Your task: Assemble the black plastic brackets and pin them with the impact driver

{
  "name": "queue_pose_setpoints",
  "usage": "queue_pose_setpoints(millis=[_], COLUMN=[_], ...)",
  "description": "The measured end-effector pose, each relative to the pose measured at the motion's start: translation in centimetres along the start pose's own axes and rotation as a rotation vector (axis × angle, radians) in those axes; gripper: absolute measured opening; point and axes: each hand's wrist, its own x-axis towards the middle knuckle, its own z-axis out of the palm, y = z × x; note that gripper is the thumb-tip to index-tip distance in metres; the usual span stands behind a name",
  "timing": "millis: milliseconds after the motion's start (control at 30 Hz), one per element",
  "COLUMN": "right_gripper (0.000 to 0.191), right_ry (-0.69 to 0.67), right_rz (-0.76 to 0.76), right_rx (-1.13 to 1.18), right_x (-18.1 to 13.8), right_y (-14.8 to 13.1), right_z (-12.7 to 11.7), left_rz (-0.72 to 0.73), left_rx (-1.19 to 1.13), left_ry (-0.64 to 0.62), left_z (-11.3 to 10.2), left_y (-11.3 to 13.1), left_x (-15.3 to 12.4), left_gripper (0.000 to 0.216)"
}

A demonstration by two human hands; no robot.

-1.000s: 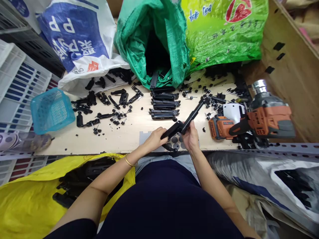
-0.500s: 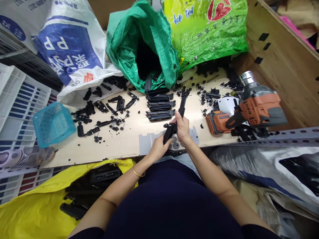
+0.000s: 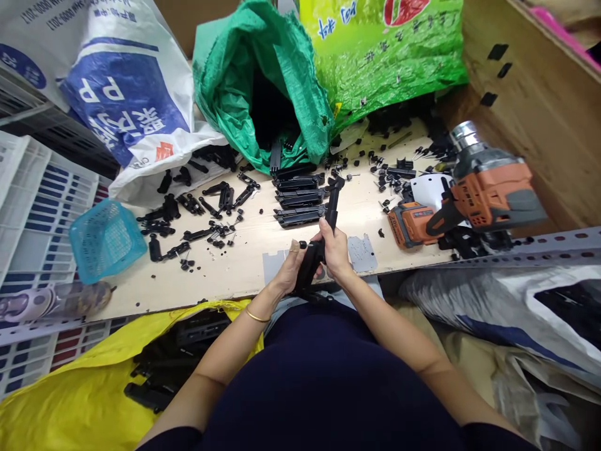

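Between my two hands is a long black plastic jointed part, tilted with its narrow arm pointing up and away. My left hand is closed around the left side of its wide lower body. By that thumb shows a small black knob with a thin metal pin. My right hand wraps the part near its middle, the thumb along the arm. Just beyond the hands lies a row of similar folded black parts on the workbench. A grey metal plate lies beneath the hands, partly hidden.
An orange cordless power tool lies at right. Loose black links and pinned knobs are scattered about. A green sack opens at the back; a blue basket sits left. A yellow sack holds black parts below the bench edge.
The long black part has come closer to my body and its arm stands lower. My left hand has shifted left and down, and a pinned knob now shows by its thumb.
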Motion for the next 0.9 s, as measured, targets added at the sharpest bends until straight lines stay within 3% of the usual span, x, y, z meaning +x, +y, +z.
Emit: queue_pose_setpoints(millis=[233, 433, 600, 767, 900], right_gripper=[0.053, 0.055, 0.048, 0.051, 0.047], right_ry=[0.097, -0.079, 0.122, -0.045, 0.115], right_rz=[-0.105, -0.011, -0.240, -0.182, -0.301], right_rx=[0.006, -0.050, 0.022, -0.081, -0.076], right_x=[-0.5, 0.1, -0.4, -0.1, -0.5], right_y=[0.9, 1.2, 0.9, 0.2, 0.3], right_z=[0.3, -0.2, 0.5, 0.4, 0.6], left_rz=[-0.017, -0.069, -0.028, 0.024, 0.011], left_rx=[0.191, 0.133, 0.103, 0.037, 0.011], left_ry=[0.050, 0.033, 0.132, 0.133, 0.139], left_z=[-0.7, -0.6, 0.4, 0.8, 0.2], left_y=[-0.1, -0.1, -0.2, -0.3, -0.3], left_x=[-0.1, -0.5, -0.3, -0.2, 0.1], left_gripper=[0.085, 0.083, 0.085, 0.080, 0.079])
